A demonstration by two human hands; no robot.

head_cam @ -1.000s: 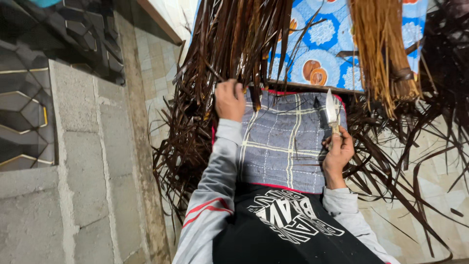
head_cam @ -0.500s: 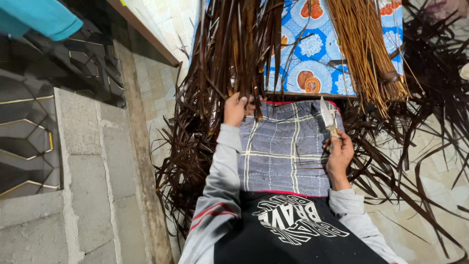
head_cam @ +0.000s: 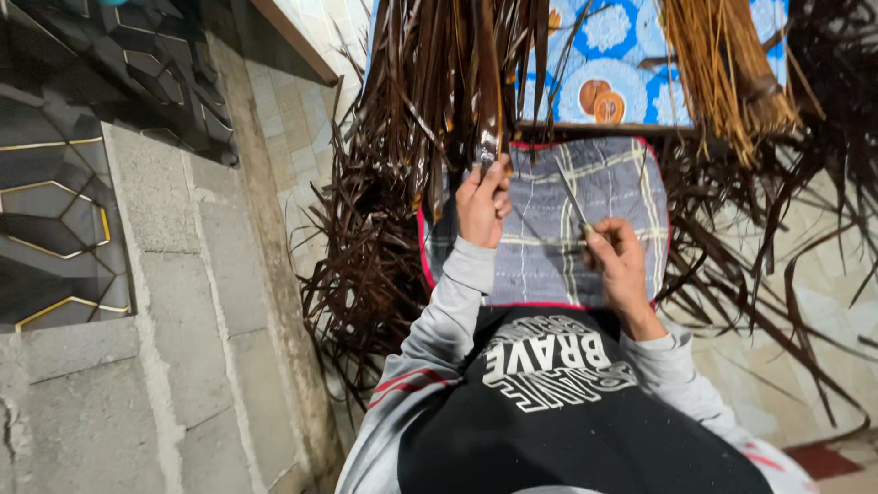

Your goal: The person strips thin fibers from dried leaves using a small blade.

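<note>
Head view: left hand [head_cam: 482, 203] fingers clamp a long dark-brown dried palm leaf strip [head_cam: 487, 87] running toward 12 o'clock; right hand [head_cam: 620, 261], at 4 o'clock from it, grips a thin metal blade [head_cam: 574, 199] over the grey plaid lap cloth [head_cam: 549, 247].

Grey sleeves, black printed front
</note>
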